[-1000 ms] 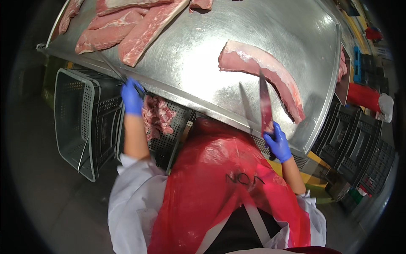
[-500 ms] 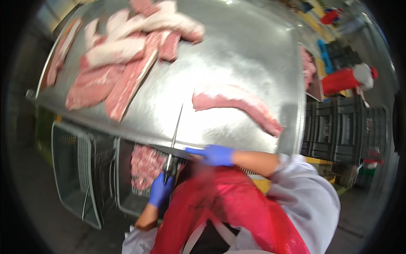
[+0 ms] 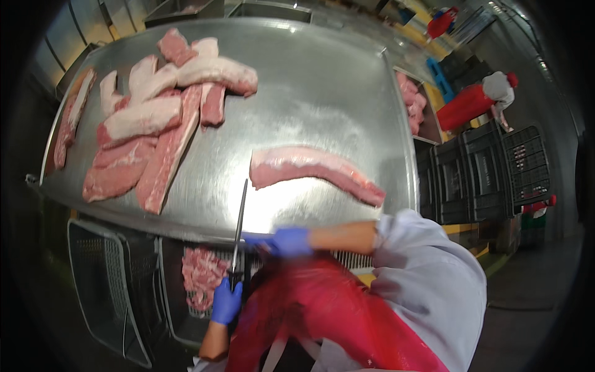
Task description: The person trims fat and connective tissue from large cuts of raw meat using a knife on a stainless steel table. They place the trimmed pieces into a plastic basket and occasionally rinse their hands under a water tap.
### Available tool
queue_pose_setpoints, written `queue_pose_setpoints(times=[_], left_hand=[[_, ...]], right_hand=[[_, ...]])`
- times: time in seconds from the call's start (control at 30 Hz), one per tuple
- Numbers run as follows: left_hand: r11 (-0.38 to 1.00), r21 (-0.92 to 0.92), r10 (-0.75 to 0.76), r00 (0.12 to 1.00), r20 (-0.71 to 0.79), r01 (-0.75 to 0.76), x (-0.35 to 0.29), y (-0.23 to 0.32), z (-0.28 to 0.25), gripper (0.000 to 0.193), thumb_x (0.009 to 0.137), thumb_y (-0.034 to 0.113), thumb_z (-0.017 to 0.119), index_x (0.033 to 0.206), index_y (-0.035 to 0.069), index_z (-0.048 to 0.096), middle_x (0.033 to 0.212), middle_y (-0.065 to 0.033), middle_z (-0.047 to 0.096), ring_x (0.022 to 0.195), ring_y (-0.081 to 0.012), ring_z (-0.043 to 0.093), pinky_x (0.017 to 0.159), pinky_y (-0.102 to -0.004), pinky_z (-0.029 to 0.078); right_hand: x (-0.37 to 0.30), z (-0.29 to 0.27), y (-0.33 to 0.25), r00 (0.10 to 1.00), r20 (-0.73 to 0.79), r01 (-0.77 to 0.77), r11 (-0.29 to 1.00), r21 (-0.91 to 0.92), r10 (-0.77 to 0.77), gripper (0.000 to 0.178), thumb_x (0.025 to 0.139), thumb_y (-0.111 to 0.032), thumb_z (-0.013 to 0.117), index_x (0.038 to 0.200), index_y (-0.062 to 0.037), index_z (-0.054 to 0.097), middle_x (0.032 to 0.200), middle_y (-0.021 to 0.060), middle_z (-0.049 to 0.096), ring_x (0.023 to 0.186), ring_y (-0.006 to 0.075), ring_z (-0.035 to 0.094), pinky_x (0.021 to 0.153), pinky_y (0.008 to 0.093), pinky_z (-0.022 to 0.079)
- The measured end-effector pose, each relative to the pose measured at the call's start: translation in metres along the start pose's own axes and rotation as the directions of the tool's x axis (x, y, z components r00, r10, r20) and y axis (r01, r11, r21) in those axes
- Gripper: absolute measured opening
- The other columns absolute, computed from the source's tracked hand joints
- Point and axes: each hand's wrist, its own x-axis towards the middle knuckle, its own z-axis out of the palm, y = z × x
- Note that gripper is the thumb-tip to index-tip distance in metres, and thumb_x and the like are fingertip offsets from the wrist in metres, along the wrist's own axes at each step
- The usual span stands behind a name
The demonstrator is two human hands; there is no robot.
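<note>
My left hand [image 3: 227, 301], in a blue glove, grips a sharpening steel [image 3: 240, 224] by its dark handle. The rod points up and away, its tip over the table. My right hand [image 3: 290, 242], also gloved in blue, is closed and blurred beside the rod, in front of my red apron. It holds a knife, whose blade is hardly visible now; the earlier frame shows it across the rod. Beyond both hands, a long curved piece of pork [image 3: 316, 172] lies by itself on the metal table [image 3: 297, 80].
Several pork pieces [image 3: 155, 118] are heaped on the table's left. Below its near edge stand a grey crate [image 3: 99, 285] and another holding meat trimmings [image 3: 201, 276]. Off to the right are stacked crates [image 3: 468, 177], a bin of meat [image 3: 412, 105] and a bent-over person [image 3: 471, 102].
The whole view has shifted, so the table's contents sit lower and more to the left. My right hand has moved closer to the steel, and the knife blade no longer shows clearly across it.
</note>
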Motion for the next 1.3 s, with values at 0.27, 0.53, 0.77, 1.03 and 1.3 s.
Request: queue_pose_setpoints(times=[0.27, 0.53, 0.77, 1.03, 1.3], left_hand=[[0.763, -0.625, -0.047, 0.978, 0.203, 0.166, 0.001, 0.036, -0.01, 0.017, 0.102, 0.026, 0.058, 0.093, 0.011, 0.057, 0.073, 0.0039, 0.05, 0.058, -0.0062, 0.044, 0.051, -0.0247, 0.035], [0.02, -0.962, 0.186, 0.944, 0.271, 0.272, -0.016, 0.1, -0.029, 0.02, 0.105, 0.026, 0.053, 0.113, 0.008, 0.056, 0.075, -0.0016, 0.048, 0.052, -0.0124, 0.043, 0.05, -0.0265, 0.037], [0.948, 0.228, 0.275, 0.929, -0.247, -0.22, -0.048, 0.117, -0.108, 0.018, 0.095, 0.011, 0.066, 0.108, 0.0, 0.06, 0.078, -0.013, 0.064, 0.063, -0.0274, 0.065, 0.059, -0.0366, 0.052], [0.728, 0.593, 0.538, 0.823, -0.181, -0.345, -0.052, 0.179, -0.074, 0.026, 0.088, 0.012, 0.072, 0.11, 0.002, 0.061, 0.079, -0.0181, 0.064, 0.066, -0.0392, 0.065, 0.058, -0.043, 0.052], [0.683, 0.577, 0.578, 0.815, -0.052, -0.448, -0.073, 0.186, -0.022, 0.029, 0.088, 0.017, 0.071, 0.112, 0.004, 0.062, 0.084, -0.0156, 0.064, 0.069, -0.037, 0.065, 0.061, -0.0442, 0.052]], right_hand=[[0.12, -0.056, -0.045, 0.659, -0.662, 0.519, 0.853, 0.056, -0.357, 0.076, 0.091, -0.012, 0.059, 0.159, -0.0062, 0.024, 0.141, 0.0262, 0.057, 0.13, 0.0368, 0.058, 0.109, 0.041, 0.045], [-0.036, -0.044, -0.059, 0.829, -0.349, 0.309, 0.878, -0.365, -0.437, 0.061, 0.096, -0.016, 0.06, 0.154, -0.0221, 0.044, 0.119, 0.0191, 0.063, 0.092, 0.0382, 0.064, 0.082, 0.0441, 0.053], [-0.176, -0.072, 0.116, 0.472, -0.825, -0.135, 0.899, -0.417, -0.312, 0.038, 0.105, -0.013, 0.051, 0.14, 0.0006, 0.056, 0.114, 0.0149, 0.07, 0.089, 0.0255, 0.066, 0.086, 0.0377, 0.055], [-0.122, -0.054, -0.01, 0.393, -0.888, 0.344, 0.934, -0.099, -0.239, 0.019, 0.101, -0.014, 0.058, 0.115, -0.0015, 0.063, 0.076, 0.0119, 0.065, 0.059, 0.0226, 0.061, 0.053, 0.0348, 0.047], [-0.193, -0.053, 0.038, 0.914, -0.405, 0.238, 0.828, 0.507, -0.015, 0.028, 0.1, -0.024, 0.058, 0.116, -0.0014, 0.062, 0.074, 0.0136, 0.058, 0.063, 0.0295, 0.058, 0.06, 0.0409, 0.048]])
